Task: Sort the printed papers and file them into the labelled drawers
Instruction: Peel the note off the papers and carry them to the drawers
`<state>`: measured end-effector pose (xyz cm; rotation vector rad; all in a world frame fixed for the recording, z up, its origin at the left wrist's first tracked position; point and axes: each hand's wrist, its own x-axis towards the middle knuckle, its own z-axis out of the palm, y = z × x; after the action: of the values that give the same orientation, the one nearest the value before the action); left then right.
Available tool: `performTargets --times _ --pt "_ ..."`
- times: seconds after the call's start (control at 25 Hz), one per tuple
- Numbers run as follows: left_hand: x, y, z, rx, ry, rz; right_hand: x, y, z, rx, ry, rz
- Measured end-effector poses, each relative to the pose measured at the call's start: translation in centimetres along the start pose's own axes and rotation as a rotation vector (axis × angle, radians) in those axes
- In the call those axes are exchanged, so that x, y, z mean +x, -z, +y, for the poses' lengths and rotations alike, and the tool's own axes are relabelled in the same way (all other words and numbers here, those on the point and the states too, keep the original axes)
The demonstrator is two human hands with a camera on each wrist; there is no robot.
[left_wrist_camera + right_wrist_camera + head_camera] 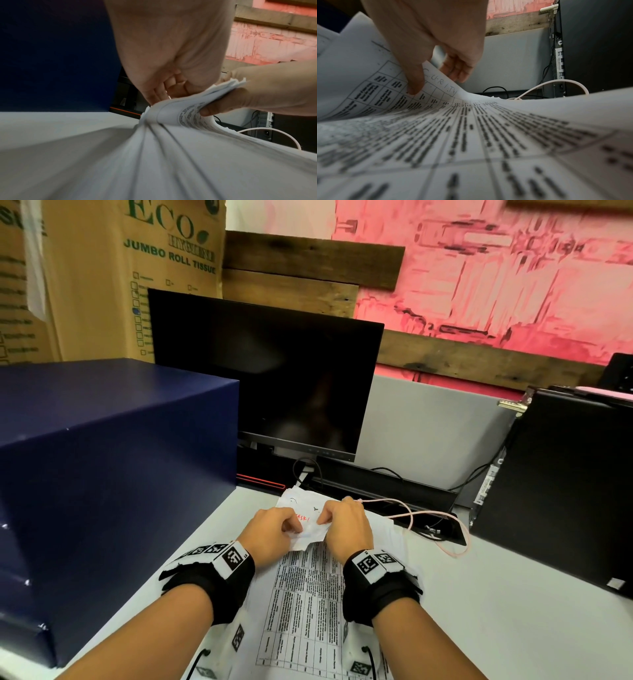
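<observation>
A stack of printed papers with tables of text lies on the white desk in front of me. Both hands work at its far edge. My left hand has its fingers curled on the lifted far ends of several sheets. My right hand pinches the curled-up top sheets between thumb and fingers; handwritten letters show on one lifted sheet. Red handwriting shows on the top sheet between the hands. No labelled drawers are visible.
A large dark blue box stands on the left. Behind the papers are a dark monitor, a black bar with cables, and a pink cable. A black computer case stands at right. Cardboard boxes rise behind.
</observation>
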<state>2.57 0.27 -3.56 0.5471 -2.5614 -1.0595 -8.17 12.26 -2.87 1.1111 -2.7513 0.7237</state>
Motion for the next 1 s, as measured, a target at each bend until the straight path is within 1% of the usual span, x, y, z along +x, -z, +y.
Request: performTargets --times 0.12,0.2,0.24,0.28,0.32,0.36,0.4,0.44,0.48,0.52,0.56,0.6,0.64,0.68,0.72,0.76,0.8,0.84,0.88,0.92,1.0 --pt "-0.6 1.2 0.3 -0.130 0.039 -0.146 0.0 0.4 0.3 -0.059 0.019 0.061" --pt "-1.6 2.3 1.1 -0.200 0.031 -0.277 -0.2 1.3 0.3 -0.020 0.026 0.096" --pt "-2.0 2.6 1.5 -0.222 0.009 -0.323 -0.2 2.0 0.2 0.011 0.017 0.117" --pt "-2.1 2.9 1.8 -0.229 -0.027 -0.313 -0.3 2.9 0.0 0.057 0.023 0.142" --pt "-2.1 3.0 2.2 -0.228 -0.068 -0.240 -0.4 4.1 -0.5 0.107 0.047 0.179" --pt "-1.9 3.4 2.7 -0.241 -0.089 -0.119 -0.3 5.7 -0.9 0.155 0.094 0.232" --pt "-1.7 3.9 3.6 -0.295 -0.089 0.013 -0.5 7.8 -1.5 0.208 0.136 0.299" --pt "-1.3 4.5 4.5 -0.386 -0.087 0.110 -0.5 10.2 -1.8 0.254 0.187 0.387" --pt "-1.0 5.3 5.5 -0.477 -0.107 0.165 -0.7 12.6 -2.2 0.284 0.201 0.486" --pt "-1.0 6.3 6.5 -0.539 -0.136 0.183 -0.7 14.7 -1.9 0.323 0.171 0.572" --pt "-1.1 7.3 7.5 -0.564 -0.175 0.194 -1.0 16.7 -1.6 0.402 0.089 0.630" --pt "-1.4 8.2 8.4 -0.579 -0.209 0.199 -1.2 18.0 -0.7 0.521 -0.032 0.636" --pt "-1.6 8.8 9.1 -0.597 -0.242 0.203 -1.6 18.7 0.2 0.679 -0.159 0.560" --pt "-1.9 9.1 9.5 -0.612 -0.264 0.198 -2.2 18.9 1.1 0.850 -0.250 0.422" --pt "-2.2 9.2 9.6 -0.621 -0.279 0.196 -2.8 18.5 1.8 0.980 -0.280 0.247" --pt "-2.5 9.1 9.6 -0.637 -0.283 0.201 -3.4 17.8 2.1 1.059 -0.254 0.105" --pt "-2.8 8.9 9.6 -0.658 -0.272 0.214 -4.1 16.9 2.0 1.094 -0.194 0.062" --pt "-3.0 8.7 9.3 -0.683 -0.252 0.220 -4.5 16.1 1.7 1.099 -0.135 0.088" --pt "-3.1 8.6 9.0 -0.706 -0.231 0.220 -5.0 15.4 1.1 1.086 -0.091 0.165" --pt "-3.3 8.6 8.8 -0.723 -0.212 0.209 -5.3 14.9 0.6 1.077 -0.065 0.248" --pt "-3.3 9.1 8.6 -0.711 -0.188 0.200 -5.6 15.1 -0.4 1.096 -0.024 0.358"
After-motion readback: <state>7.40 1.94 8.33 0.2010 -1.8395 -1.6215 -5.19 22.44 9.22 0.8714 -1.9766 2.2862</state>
